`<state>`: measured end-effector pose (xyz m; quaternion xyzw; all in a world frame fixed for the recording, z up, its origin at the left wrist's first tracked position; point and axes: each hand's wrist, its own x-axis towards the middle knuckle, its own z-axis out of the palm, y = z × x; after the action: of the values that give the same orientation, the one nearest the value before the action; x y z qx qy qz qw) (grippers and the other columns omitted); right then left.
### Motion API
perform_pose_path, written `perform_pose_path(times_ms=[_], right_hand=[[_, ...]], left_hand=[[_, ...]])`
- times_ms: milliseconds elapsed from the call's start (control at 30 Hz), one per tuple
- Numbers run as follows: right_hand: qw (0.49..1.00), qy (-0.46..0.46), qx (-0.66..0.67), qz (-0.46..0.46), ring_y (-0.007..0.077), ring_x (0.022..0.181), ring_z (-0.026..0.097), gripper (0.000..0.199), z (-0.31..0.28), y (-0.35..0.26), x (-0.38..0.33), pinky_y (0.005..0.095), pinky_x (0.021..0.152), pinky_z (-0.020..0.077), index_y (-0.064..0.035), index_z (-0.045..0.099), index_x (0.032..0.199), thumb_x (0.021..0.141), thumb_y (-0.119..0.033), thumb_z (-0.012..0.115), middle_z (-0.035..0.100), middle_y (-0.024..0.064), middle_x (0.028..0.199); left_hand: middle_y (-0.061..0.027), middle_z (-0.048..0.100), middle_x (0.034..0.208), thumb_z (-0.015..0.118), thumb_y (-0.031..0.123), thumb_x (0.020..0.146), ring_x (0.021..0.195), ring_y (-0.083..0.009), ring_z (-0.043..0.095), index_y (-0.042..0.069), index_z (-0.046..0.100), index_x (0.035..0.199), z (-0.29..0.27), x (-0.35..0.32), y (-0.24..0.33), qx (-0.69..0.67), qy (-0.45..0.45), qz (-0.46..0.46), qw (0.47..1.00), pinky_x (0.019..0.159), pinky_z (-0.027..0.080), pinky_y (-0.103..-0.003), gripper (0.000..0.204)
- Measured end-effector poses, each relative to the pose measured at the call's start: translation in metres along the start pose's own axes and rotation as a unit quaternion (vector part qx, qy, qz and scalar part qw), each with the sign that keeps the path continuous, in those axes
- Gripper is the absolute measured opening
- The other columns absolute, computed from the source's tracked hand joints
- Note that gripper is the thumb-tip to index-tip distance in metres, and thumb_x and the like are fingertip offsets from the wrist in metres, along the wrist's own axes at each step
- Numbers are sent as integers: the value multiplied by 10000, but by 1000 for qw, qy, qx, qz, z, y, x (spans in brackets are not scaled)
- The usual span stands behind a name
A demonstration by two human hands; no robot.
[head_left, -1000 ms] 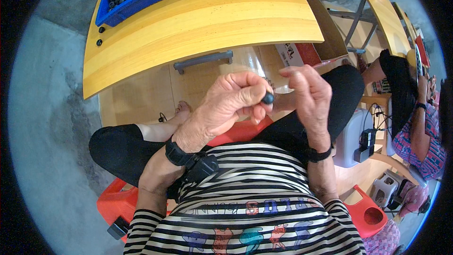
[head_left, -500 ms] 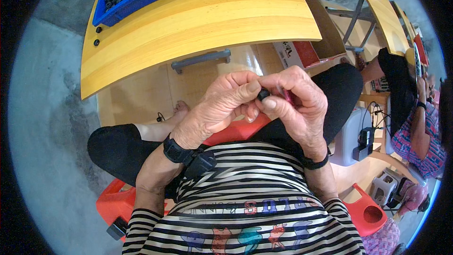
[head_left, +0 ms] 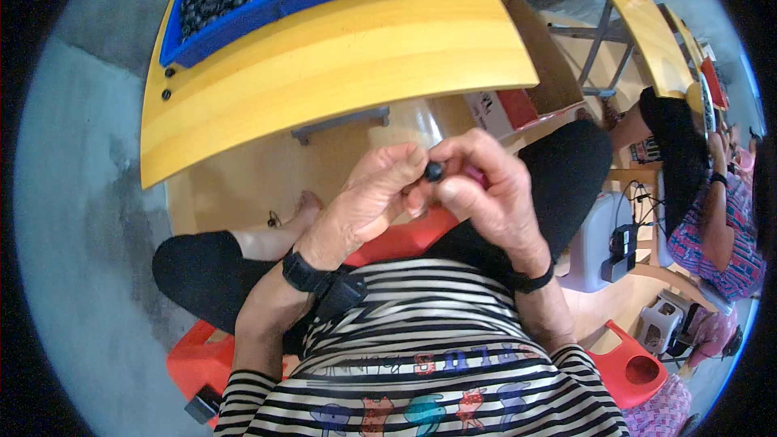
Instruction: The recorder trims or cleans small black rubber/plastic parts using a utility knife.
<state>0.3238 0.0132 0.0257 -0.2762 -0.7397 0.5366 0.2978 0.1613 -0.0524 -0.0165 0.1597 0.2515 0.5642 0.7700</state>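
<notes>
Over on the far left, two loose black beads [head_left: 167, 83] sit on the yellow table [head_left: 340, 57], just beside the blue tray [head_left: 275, 4] heaped with the same small dark pieces. Coming in toward the lap now: the left hand [head_left: 364, 202] is raised above the knees, wrist strapped with a black band [head_left: 303, 271], fingers curled in tight with the thumb tip pressing up against a small black piece [head_left: 434, 171]. That piece is tiny, rounded, glossy dark, about the look of the ones in the tray; it shows only as a little knob poking out above the fingertips, pinched right where the two hands meet. The right hand [head_left: 490, 194] closes on it from the other side, forefinger and thumb narrow around it, the remaining fingers folded under; something pink shows just behind those fingers, too hidden to tell what. Farther right, beyond the knuckles, an open cardboard box [head_left: 542, 73] stands under the table edge, and another person [head_left: 712, 218] sits at the next bench.
</notes>
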Motion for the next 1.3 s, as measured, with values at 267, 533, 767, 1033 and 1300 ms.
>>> perform_pose_path(times_ms=[267,533,767,1033,1300], right_hand=[[999,33,22,7,89,619,496,170,-5,17,10,238,545,425,-16,611,912,781,-97,683,554,7,731],[947,253,175,91,19,424,380,195,-120,40,52,174,333,271,-102,616,951,879,-283,605,540,-33,679],[906,293,234,199,3,443,318,252,-204,127,80,156,335,235,-64,511,1122,931,-227,511,612,15,810],[789,157,555,211,21,465,300,267,-185,149,65,162,352,236,-6,508,1134,946,-195,489,575,15,800],[750,102,629,175,41,483,332,245,-157,142,52,170,370,250,-8,534,1107,947,-187,485,577,33,775]], left_hand=[[-5,581,701,559,301,901,527,-57,513,52,604,966,6,-2,2,56,56,10,997,458,410,-193,262],[-19,613,747,577,144,892,598,-52,548,19,621,1006,14,-21,79,290,127,197,928,546,458,-184,176],[-55,640,773,644,84,806,637,-102,586,-2,661,907,13,-20,176,542,308,431,652,580,472,-227,134],[-123,665,883,677,143,747,737,-221,648,14,670,932,-41,19,233,717,381,394,430,653,501,-302,226],[-119,661,790,711,205,716,721,-268,635,58,685,892,-35,37,221,756,412,362,358,643,494,-362,230]])
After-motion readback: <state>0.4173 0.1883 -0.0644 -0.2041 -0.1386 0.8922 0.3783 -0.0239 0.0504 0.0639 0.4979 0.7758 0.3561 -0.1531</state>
